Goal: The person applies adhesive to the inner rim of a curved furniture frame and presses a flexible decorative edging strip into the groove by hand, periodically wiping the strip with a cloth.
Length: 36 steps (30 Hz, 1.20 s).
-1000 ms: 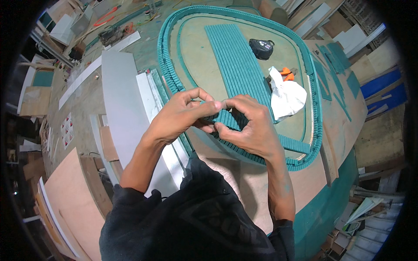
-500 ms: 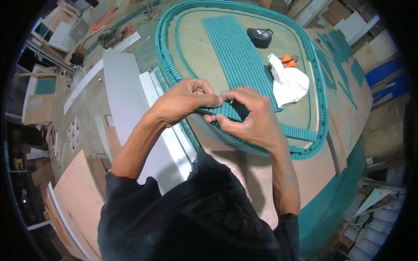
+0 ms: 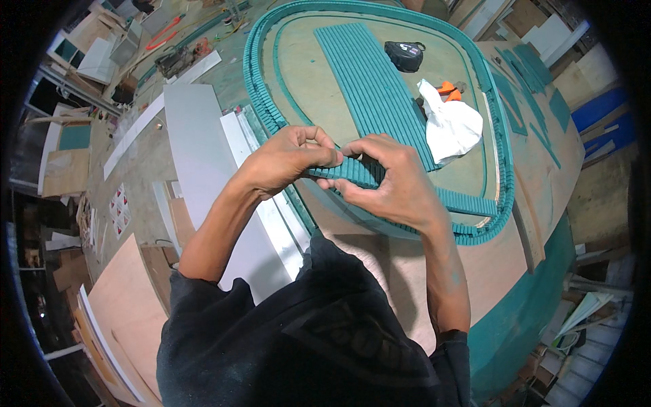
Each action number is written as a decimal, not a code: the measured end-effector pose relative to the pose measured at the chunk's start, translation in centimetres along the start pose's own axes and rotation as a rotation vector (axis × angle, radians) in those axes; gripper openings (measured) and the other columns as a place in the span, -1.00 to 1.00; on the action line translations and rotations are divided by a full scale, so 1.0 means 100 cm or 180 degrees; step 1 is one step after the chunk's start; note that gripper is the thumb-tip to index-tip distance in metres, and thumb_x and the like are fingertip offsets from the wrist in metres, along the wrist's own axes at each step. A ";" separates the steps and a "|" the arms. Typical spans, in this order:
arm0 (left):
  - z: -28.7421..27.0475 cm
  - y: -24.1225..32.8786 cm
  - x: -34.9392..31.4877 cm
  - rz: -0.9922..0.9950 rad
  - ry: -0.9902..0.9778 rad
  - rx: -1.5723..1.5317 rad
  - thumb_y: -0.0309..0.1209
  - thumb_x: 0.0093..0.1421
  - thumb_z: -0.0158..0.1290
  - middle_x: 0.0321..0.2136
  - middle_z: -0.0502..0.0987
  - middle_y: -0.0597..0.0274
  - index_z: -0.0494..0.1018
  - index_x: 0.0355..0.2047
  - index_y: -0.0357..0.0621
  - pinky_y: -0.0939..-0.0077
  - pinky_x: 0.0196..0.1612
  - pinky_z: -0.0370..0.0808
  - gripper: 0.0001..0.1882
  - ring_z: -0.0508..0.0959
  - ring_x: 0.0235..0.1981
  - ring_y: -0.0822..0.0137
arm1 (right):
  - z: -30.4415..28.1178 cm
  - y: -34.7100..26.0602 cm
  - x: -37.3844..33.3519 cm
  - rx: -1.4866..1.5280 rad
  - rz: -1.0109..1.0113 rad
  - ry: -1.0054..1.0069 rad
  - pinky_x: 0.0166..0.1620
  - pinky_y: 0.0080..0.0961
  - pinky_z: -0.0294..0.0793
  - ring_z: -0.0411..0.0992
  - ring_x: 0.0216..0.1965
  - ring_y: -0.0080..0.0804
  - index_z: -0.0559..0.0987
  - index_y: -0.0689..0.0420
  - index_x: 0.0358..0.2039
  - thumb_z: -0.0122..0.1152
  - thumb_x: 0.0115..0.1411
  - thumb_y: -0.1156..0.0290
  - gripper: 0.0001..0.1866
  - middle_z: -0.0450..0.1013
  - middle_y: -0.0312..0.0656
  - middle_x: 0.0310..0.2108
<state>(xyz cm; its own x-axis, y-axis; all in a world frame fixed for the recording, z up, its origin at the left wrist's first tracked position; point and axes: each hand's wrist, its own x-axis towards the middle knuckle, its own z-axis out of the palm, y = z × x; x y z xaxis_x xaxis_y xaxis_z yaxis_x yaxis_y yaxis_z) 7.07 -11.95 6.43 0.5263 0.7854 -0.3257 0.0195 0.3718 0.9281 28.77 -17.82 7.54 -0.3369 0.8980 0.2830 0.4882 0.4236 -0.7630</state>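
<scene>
A teal strip with close-set cross slots (image 3: pixel 359 172) is held above the near edge of a rounded board. My left hand (image 3: pixel 288 161) pinches its left part between thumb and fingers. Around the right part of the strip curl the thumb and fingers of my right hand (image 3: pixel 400 180), which hide some of it. A similar slotted teal border (image 3: pixel 253 68) stands along the rim of the board (image 3: pixel 298 51). On that board lies a grooved teal panel (image 3: pixel 366 78), beyond my hands. Another short slotted piece (image 3: pixel 468 202) extends right of my right wrist.
A black tape measure (image 3: pixel 405 57), a crumpled white cloth or bag (image 3: pixel 453 132) and an orange-handled tool (image 3: pixel 448 89) lie on the board. Long pale panels (image 3: pixel 196 136) are at left. Teal offcuts (image 3: pixel 532 71) and a wooden strip (image 3: pixel 529 230) lie at right.
The whole view has shifted slightly, so the surroundings sit a little further right. Both hands keep their hold on the slotted strip, with little visible movement.
</scene>
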 end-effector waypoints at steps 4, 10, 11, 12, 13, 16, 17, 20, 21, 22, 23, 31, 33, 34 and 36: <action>-0.005 0.004 -0.003 -0.0178 -0.0074 -0.0060 -0.50 0.25 0.17 -0.41 0.61 0.21 0.51 -0.21 -0.33 0.65 -0.39 0.62 -0.85 0.60 -0.53 0.49 | -0.023 -0.008 -0.027 -0.0157 -0.0243 0.0399 -0.01 -0.26 0.52 0.55 -0.13 -0.11 0.65 0.29 -0.05 0.50 0.04 0.18 -0.46 0.59 0.05 -0.16; -0.006 0.004 -0.014 -0.0380 -0.0276 -0.0233 -0.53 0.30 0.10 -0.38 0.61 0.14 0.49 -0.14 -0.42 0.71 -0.42 0.64 -0.81 0.64 -0.50 0.45 | -0.108 0.034 -0.190 0.0604 0.0148 0.2253 0.08 -0.30 0.46 0.52 0.00 -0.23 0.58 0.39 0.03 0.37 0.12 -0.15 -0.21 0.55 0.02 -0.04; 0.000 0.008 -0.016 -0.0411 -0.0427 -0.0347 -0.51 0.32 0.07 -0.38 0.60 0.15 0.49 -0.11 -0.43 0.71 -0.44 0.62 -0.80 0.61 -0.51 0.47 | -0.123 0.049 -0.230 0.0800 0.0275 0.2702 0.05 -0.37 0.45 0.51 -0.05 -0.30 0.57 0.37 0.03 0.33 0.22 -0.06 -0.32 0.54 0.00 -0.05; 0.005 0.008 -0.011 -0.0535 -0.0483 -0.0445 -0.50 0.35 0.04 -0.37 0.59 0.17 0.49 -0.09 -0.44 0.72 -0.46 0.60 -0.78 0.58 -0.51 0.49 | -0.132 0.079 -0.260 0.0958 0.0736 0.3051 0.04 -0.37 0.44 0.49 -0.07 -0.35 0.57 0.36 0.03 0.29 0.27 0.02 -0.40 0.55 -0.03 -0.06; 0.007 0.003 -0.021 -0.0555 -0.0381 -0.0412 -0.50 0.35 0.04 -0.37 0.59 0.17 0.49 -0.09 -0.44 0.72 -0.46 0.60 -0.78 0.58 -0.51 0.49 | -0.133 0.114 -0.287 0.1174 0.1130 0.3324 0.03 -0.38 0.43 0.47 -0.10 -0.41 0.56 0.36 0.03 0.25 0.32 0.11 -0.48 0.55 -0.07 -0.06; 0.019 0.000 -0.038 -0.0721 -0.0271 -0.0606 -0.47 0.38 0.00 -0.37 0.56 0.19 0.50 -0.04 -0.47 0.71 -0.48 0.56 -0.73 0.55 -0.51 0.49 | -0.128 0.200 -0.387 0.0846 0.2575 0.4002 -0.10 -0.44 0.46 0.46 -0.21 -0.47 0.58 0.34 -0.02 0.29 0.33 0.22 -0.58 0.56 -0.14 -0.18; 0.023 -0.001 -0.046 -0.0784 -0.0179 -0.0594 -0.47 0.39 -0.01 -0.36 0.55 0.19 0.50 -0.04 -0.49 0.72 -0.47 0.56 -0.72 0.55 -0.49 0.49 | -0.115 0.217 -0.401 0.0888 0.2592 0.3993 -0.10 -0.44 0.46 0.46 -0.21 -0.47 0.58 0.34 -0.02 0.29 0.33 0.22 -0.58 0.56 -0.14 -0.18; 0.034 -0.007 -0.066 -0.0875 0.0258 -0.0539 -0.41 0.38 0.07 -0.45 0.53 0.26 0.52 -0.04 -0.41 0.74 -0.55 0.48 -0.72 0.53 -0.54 0.52 | -0.086 0.275 -0.436 0.0733 0.3241 0.3829 -0.18 -0.50 0.47 0.46 -0.28 -0.49 0.59 0.34 -0.06 0.40 0.25 0.18 -0.54 0.54 -0.19 -0.28; 0.034 -0.010 -0.068 -0.0812 0.0291 -0.0474 -0.41 0.38 0.06 -0.44 0.53 0.25 0.53 -0.05 -0.40 0.73 -0.54 0.49 -0.72 0.53 -0.53 0.51 | -0.082 0.305 -0.455 0.0524 0.3501 0.3724 -0.20 -0.47 0.49 0.47 -0.25 -0.44 0.58 0.33 -0.03 0.42 0.24 0.21 -0.53 0.55 -0.16 -0.24; 0.038 -0.010 -0.070 -0.0747 0.0319 -0.0407 -0.40 0.38 0.06 -0.44 0.53 0.24 0.53 -0.05 -0.39 0.72 -0.53 0.50 -0.72 0.53 -0.53 0.49 | -0.078 0.334 -0.468 0.0310 0.3756 0.3616 -0.22 -0.44 0.51 0.48 -0.23 -0.39 0.57 0.31 0.00 0.44 0.23 0.23 -0.52 0.56 -0.13 -0.19; 0.042 -0.010 -0.072 -0.0744 0.0376 -0.0382 -0.40 0.38 0.06 -0.44 0.53 0.24 0.53 -0.05 -0.39 0.72 -0.53 0.50 -0.72 0.53 -0.53 0.49 | -0.070 0.362 -0.472 0.0495 0.3927 0.3711 -0.17 -0.40 0.58 0.50 -0.20 -0.32 0.47 0.34 0.13 0.44 0.22 0.27 -0.42 0.53 -0.06 -0.07; 0.091 -0.040 -0.099 -0.0797 0.0972 -0.0826 -0.41 0.36 0.05 -0.41 0.50 0.17 0.48 -0.03 -0.48 0.76 -0.45 0.59 -0.68 0.52 -0.51 0.52 | -0.036 0.492 -0.497 -0.1189 0.3160 0.2935 0.32 -0.01 0.35 0.26 0.30 0.08 0.19 0.30 0.39 0.57 0.08 0.23 -0.01 0.19 0.15 0.31; 0.081 -0.063 -0.137 -0.0680 0.1050 -0.1171 -0.38 0.35 0.04 -0.44 0.48 0.16 0.44 0.01 -0.49 0.77 -0.54 0.55 -0.63 0.51 -0.55 0.50 | -0.010 0.448 -0.396 -0.0271 0.3416 0.3426 0.30 -0.04 0.39 0.30 0.28 0.19 0.26 0.36 0.35 0.61 0.02 0.18 0.01 0.13 0.25 0.34; 0.084 -0.062 -0.137 -0.0691 0.1135 -0.1385 -0.37 0.34 0.03 -0.45 0.47 0.16 0.42 0.03 -0.50 0.77 -0.58 0.52 -0.61 0.50 -0.57 0.49 | -0.021 0.433 -0.381 -0.0271 0.3447 0.3418 0.27 -0.07 0.43 0.33 0.29 0.14 0.32 0.41 0.32 0.58 0.04 0.19 -0.04 0.20 0.29 0.31; 0.099 -0.065 -0.122 -0.0861 0.1142 -0.1469 -0.37 0.35 0.01 -0.47 0.46 0.18 0.40 0.04 -0.51 0.77 -0.60 0.47 -0.59 0.49 -0.58 0.49 | -0.047 0.440 -0.402 -0.0752 0.3538 0.3510 0.26 -0.12 0.44 0.36 0.27 0.10 0.35 0.38 0.30 0.58 0.04 0.21 -0.08 0.22 0.25 0.31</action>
<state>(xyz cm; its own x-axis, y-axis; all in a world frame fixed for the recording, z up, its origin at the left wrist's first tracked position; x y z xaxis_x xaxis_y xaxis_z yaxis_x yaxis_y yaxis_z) 8.88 -28.85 6.14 0.2356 0.7210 -0.6517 -0.2980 0.6918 0.6577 67.59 -34.75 -34.68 0.9340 0.3571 0.0137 0.2270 -0.5633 -0.7945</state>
